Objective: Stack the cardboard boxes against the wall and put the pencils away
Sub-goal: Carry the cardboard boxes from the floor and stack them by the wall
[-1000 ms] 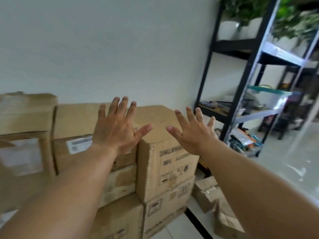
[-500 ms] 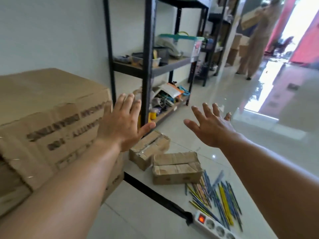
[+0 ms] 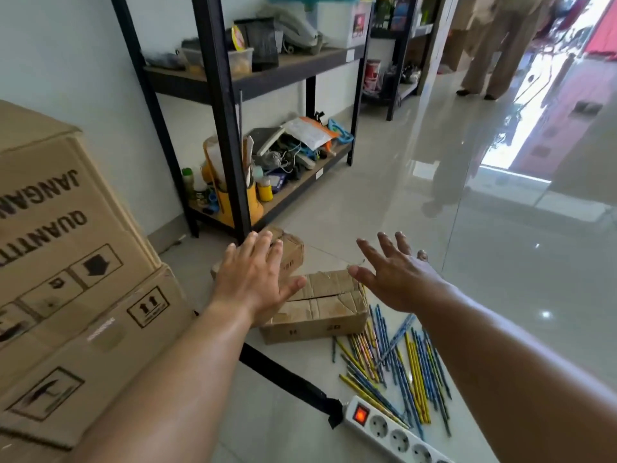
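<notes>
Two small worn cardboard boxes lie on the tiled floor: the nearer box [image 3: 320, 309] and the farther box [image 3: 291, 251] behind it, partly hidden by my left hand. My left hand [image 3: 256, 277] hovers open above them, fingers spread, holding nothing. My right hand [image 3: 397, 275] is open too, to the right of the nearer box. A scatter of several coloured pencils [image 3: 394, 365] lies on the floor right of that box. Large stacked cardboard boxes [image 3: 66, 262] stand against the wall at the left.
A black metal shelf rack [image 3: 227, 135] full of clutter stands by the wall behind the small boxes. A white power strip [image 3: 390, 432] with a lit red switch and black cable [image 3: 283, 379] lies near the pencils. A person [image 3: 490, 58] stands far off at the top right.
My view has swung right and down from the stacked boxes to the floor. Both open hands have lowered toward the two small boxes and the pencils.
</notes>
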